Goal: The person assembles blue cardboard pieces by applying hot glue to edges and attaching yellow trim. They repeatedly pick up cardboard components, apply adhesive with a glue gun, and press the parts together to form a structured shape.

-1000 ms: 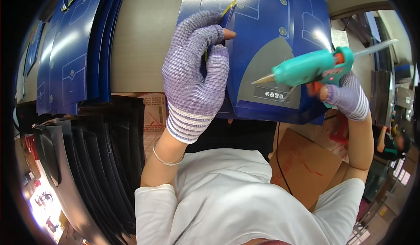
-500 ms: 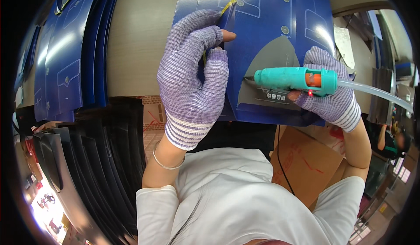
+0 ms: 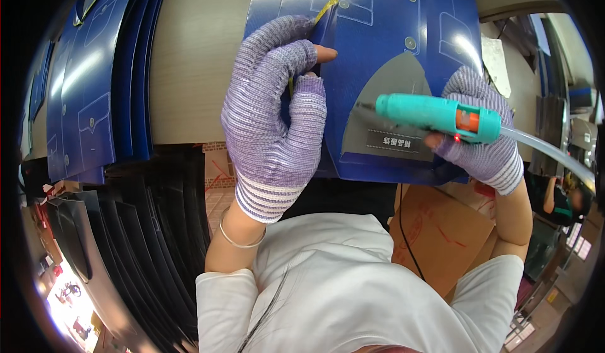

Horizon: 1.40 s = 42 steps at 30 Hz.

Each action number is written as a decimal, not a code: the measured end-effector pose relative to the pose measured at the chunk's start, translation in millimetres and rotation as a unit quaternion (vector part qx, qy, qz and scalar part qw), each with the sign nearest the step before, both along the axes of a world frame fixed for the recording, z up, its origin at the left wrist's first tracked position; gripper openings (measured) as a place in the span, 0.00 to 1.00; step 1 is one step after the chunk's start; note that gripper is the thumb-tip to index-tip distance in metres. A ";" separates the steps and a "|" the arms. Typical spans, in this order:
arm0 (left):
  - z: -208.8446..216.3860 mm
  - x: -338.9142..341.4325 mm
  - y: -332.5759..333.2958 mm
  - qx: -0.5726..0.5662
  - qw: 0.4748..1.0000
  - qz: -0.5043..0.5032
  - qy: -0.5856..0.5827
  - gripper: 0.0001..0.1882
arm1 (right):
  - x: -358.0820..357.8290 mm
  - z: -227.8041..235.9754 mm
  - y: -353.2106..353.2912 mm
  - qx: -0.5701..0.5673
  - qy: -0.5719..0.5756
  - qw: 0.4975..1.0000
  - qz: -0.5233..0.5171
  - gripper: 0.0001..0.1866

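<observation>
A blue printed cardboard piece (image 3: 378,35), pictured with pockets and buttons, lies on the table in front of me. My left hand (image 3: 277,101), in a purple-and-white striped knit glove with bare fingertips, is curled round a raised flap at its left side. A yellow strip (image 3: 328,6) runs along the upper edge of that flap. My right hand (image 3: 482,123), gloved alike, grips a teal glue gun (image 3: 422,112). The gun's nozzle points left, above a grey rounded panel (image 3: 391,85) on the cardboard. From its rear a clear glue stick (image 3: 554,148) runs off to the right.
Overlapping blue cardboard pieces (image 3: 88,82) lie on the left of the wooden table (image 3: 195,57). Several dark sheets (image 3: 132,246) stand below them. A brown carton (image 3: 441,233) sits under the table edge, with a black cord (image 3: 403,239) beside it. Another person (image 3: 561,202) is at far right.
The glue gun in my right hand has moved slightly right, its nozzle away from the grey panel's left edge. My left hand and the cardboard have shifted slightly left.
</observation>
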<state>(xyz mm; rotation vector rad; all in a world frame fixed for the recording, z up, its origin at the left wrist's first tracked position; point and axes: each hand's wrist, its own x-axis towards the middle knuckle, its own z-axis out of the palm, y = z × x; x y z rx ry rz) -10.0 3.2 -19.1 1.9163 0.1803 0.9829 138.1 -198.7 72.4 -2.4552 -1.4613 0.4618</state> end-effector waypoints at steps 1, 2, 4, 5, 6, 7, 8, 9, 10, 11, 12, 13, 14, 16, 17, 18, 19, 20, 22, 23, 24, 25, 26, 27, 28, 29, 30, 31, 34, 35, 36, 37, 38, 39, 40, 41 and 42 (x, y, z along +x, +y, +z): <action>0.8 -0.6 -0.6 -0.002 1.000 0.001 0.005 0.13 | 0.1 -0.7 0.3 0.021 0.014 0.999 0.043 0.22; 1.3 -0.6 -0.9 -0.004 1.000 0.002 0.009 0.13 | 0.3 -2.7 0.2 0.042 0.027 0.995 0.086 0.23; 0.5 -1.0 -0.9 0.000 1.000 0.004 0.006 0.13 | -4.9 -9.8 -1.0 0.063 0.057 0.987 0.135 0.23; 0.1 -1.1 -0.9 0.001 1.000 0.005 0.005 0.13 | -7.5 -9.9 0.7 0.045 0.020 0.988 0.146 0.22; -0.7 -0.9 -0.3 0.007 1.000 0.005 0.000 0.13 | -10.0 -9.5 3.3 0.027 -0.016 0.987 0.156 0.21; -2.0 -0.3 0.4 0.013 1.000 0.005 -0.005 0.13 | -11.7 -8.8 4.6 0.009 -0.052 0.985 0.166 0.20; -2.8 -0.2 0.7 0.019 1.000 0.006 -0.010 0.13 | -12.9 -7.7 4.6 0.017 -0.057 0.988 0.142 0.20; -2.3 -0.3 0.5 0.009 1.000 0.006 -0.010 0.13 | -10.6 -11.5 0.1 0.042 -0.090 0.987 0.126 0.20; -1.7 -0.5 -0.4 -0.001 1.000 0.005 -0.010 0.13 | -7.3 -17.6 -5.4 0.067 -0.124 0.984 0.110 0.20; -1.0 -1.3 -0.8 -0.012 1.000 0.005 -0.010 0.13 | -6.5 -14.0 -6.7 0.064 -0.115 0.987 0.097 0.19; -0.2 -0.8 -0.9 -0.015 1.000 0.005 -0.005 0.14 | -5.3 -10.0 -4.9 0.060 -0.103 0.989 0.082 0.19; 1.1 -0.5 -0.9 -0.019 1.000 0.004 0.000 0.14 | -3.9 -6.0 -2.8 0.056 -0.091 0.992 0.068 0.19; 1.8 0.3 -0.7 -0.023 1.000 0.004 0.004 0.14 | -1.9 -7.4 -3.9 0.073 -0.038 0.996 0.041 0.20; -0.1 2.5 -0.7 -0.030 0.999 0.018 -0.021 0.14 | 0.9 -10.8 -5.3 0.090 -0.020 0.991 0.101 0.21; -0.9 3.5 -0.7 -0.034 0.999 0.025 -0.033 0.14 | -1.4 -13.6 -4.0 0.122 0.003 0.985 0.120 0.21; -1.0 3.4 -1.0 -0.030 0.999 0.027 -0.027 0.14 | -5.7 -14.0 -3.4 0.110 0.006 0.985 0.133 0.21; -0.7 2.8 -1.2 -0.026 0.999 0.029 -0.021 0.15 | -10.7 -14.3 -3.0 0.097 0.010 0.984 0.146 0.20; -0.8 2.4 -1.4 -0.021 0.999 0.031 -0.016 0.15 | -14.1 -15.2 -2.0 0.088 -0.028 0.984 0.152 0.20; -0.8 1.9 -0.9 -0.023 0.999 0.027 -0.015 0.15 | -12.6 -15.1 -1.8 0.071 -0.106 0.983 0.131 0.20; -0.6 1.8 -0.9 -0.024 0.999 0.026 -0.015 0.16 | -11.0 -15.7 -1.3 0.063 -0.144 0.980 0.120 0.20; 0.6 1.5 -1.2 -0.022 0.999 0.028 -0.008 0.16 | -6.1 -21.3 -7.0 0.068 -0.181 0.976 0.099 0.21; 2.3 0.9 -1.7 -0.019 0.999 0.029 -0.002 0.16 | -1.6 -22.7 -11.8 0.069 -0.165 0.982 0.063 0.21; 3.7 0.4 -2.0 -0.017 0.999 0.031 0.005 0.16 | 2.3 -23.1 -16.0 0.070 -0.149 0.986 0.028 0.21; 4.2 0.3 -2.2 -0.016 0.999 0.032 0.008 0.17 | 1.2 -20.1 -13.7 0.073 -0.136 0.988 0.015 0.21; 4.6 0.3 -2.4 -0.014 0.999 0.033 0.010 0.17 | 0.5 -16.8 -11.1 0.075 -0.124 0.989 0.002 0.21; 4.8 0.8 -2.4 -0.013 0.999 0.034 0.013 0.17 | -0.4 -13.4 -8.5 0.078 -0.112 0.991 -0.012 0.21; 4.3 1.5 -2.6 -0.013 0.999 0.031 0.007 0.17 | 0.4 -12.6 -7.5 0.100 -0.101 0.990 0.011 0.21; 3.4 2.2 -2.7 -0.014 1.000 0.028 0.001 0.17 | 0.3 -12.4 -6.8 0.122 -0.091 0.988 0.034 0.21; 1.6 1.9 -2.5 -0.006 0.999 0.030 0.007 0.17 | -9.9 -9.1 -0.3 0.080 -0.074 0.989 0.101 0.21; 1.1 1.3 -2.5 -0.002 0.999 0.033 0.013 0.17 | -12.4 -10.4 -0.4 0.063 -0.110 0.986 0.110 0.21; 1.2 1.6 -2.6 -0.006 0.999 0.030 0.010 0.17 | -10.8 -14.6 -4.0 0.070 -0.150 0.981 0.103 0.21; 1.1 2.0 -2.8 -0.010 1.000 0.027 0.008 0.17 | -6.5 -23.4 -10.1 0.078 -0.190 0.974 0.096 0.21; 1.5 2.3 -2.8 -0.014 1.000 0.025 0.005 0.17 | -2.7 -24.0 -13.2 0.079 -0.197 0.974 0.077 0.20; 1.8 2.3 -2.9 -0.019 1.000 0.021 0.006 0.17 | 1.7 -26.0 -16.0 0.082 -0.204 0.974 0.060 0.20; 2.3 2.2 -2.9 -0.025 1.000 0.017 0.006 0.17 | 5.4 -23.3 -16.7 0.079 -0.178 0.980 0.030 0.20; 2.9 2.0 -3.1 -0.030 0.999 0.013 0.007 0.17 | 8.3 -21.5 -18.0 0.077 -0.152 0.985 0.000 0.20; 3.9 2.1 -3.5 -0.030 0.999 0.014 0.013 0.17 | 8.9 -25.6 -20.1 0.100 -0.128 0.987 -0.013 0.19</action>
